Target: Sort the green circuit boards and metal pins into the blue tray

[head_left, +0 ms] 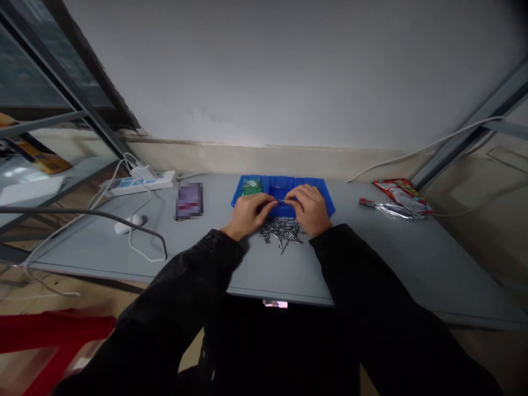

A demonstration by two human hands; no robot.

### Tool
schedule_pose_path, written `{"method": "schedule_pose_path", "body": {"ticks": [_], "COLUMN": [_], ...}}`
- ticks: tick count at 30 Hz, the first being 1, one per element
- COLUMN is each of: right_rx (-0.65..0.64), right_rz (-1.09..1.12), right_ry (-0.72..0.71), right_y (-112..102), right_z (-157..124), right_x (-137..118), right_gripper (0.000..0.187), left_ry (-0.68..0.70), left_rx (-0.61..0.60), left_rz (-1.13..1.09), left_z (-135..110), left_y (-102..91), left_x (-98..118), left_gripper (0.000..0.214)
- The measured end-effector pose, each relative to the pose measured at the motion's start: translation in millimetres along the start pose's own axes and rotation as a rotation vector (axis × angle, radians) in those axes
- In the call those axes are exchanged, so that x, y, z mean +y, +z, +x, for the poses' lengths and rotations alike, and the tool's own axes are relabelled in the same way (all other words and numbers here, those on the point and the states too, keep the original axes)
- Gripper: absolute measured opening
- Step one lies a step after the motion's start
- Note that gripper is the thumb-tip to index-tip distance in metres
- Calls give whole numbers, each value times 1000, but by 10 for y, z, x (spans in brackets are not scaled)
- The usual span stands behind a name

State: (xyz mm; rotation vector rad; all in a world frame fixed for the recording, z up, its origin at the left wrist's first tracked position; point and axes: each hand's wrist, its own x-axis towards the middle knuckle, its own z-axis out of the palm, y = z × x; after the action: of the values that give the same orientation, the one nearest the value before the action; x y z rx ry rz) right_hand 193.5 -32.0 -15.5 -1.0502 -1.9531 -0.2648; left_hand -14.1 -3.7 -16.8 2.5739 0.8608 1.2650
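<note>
We've got a white power strip [140,183] and a blurred phone [189,201] on the gray table [412,258], a metal shelf [61,85] off to the left, and red foil packets [399,198] at the right.

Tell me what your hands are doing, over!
Left hand and right hand pinching a small metal piece over the blue divided bin. Loose metal fasteners just below.

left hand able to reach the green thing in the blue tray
Probably yes. The left hand sits at the blue tray's near edge, only the low wall between it and the green thing in the left compartment. It would likely have to release the small metal piece first.
</note>
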Motion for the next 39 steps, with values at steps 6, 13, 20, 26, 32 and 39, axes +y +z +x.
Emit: {"method": "schedule_pose_path", "body": {"ticks": [6,13,20,26,32,39], "right_rx": [15,13,11,-4,-10,1], "right_rz": [-11,0,9,18,15,-7], "right_ry": [13,15,10,19,15,35], "right_y": [7,15,26,29,32,12], "right_z": [-3,-10,-19,-22,-26,-12], "right_x": [20,3,15,25,31,43], "right_gripper": [20,20,20,20,22,27], "left_ry": [-1,-3,5,-10,-22,-21], "left_rx": [15,9,4,-16,-16,-9], "left_rz": [-1,-10,-7,1,4,-6], "left_z": [7,2,-4,-7,-13,-7], "left_y": [-12,-17,-17,-11,-7,-18], "left_x": [17,13,17,11,17,18], "left_gripper": [21,22,20,22,22,22]}}
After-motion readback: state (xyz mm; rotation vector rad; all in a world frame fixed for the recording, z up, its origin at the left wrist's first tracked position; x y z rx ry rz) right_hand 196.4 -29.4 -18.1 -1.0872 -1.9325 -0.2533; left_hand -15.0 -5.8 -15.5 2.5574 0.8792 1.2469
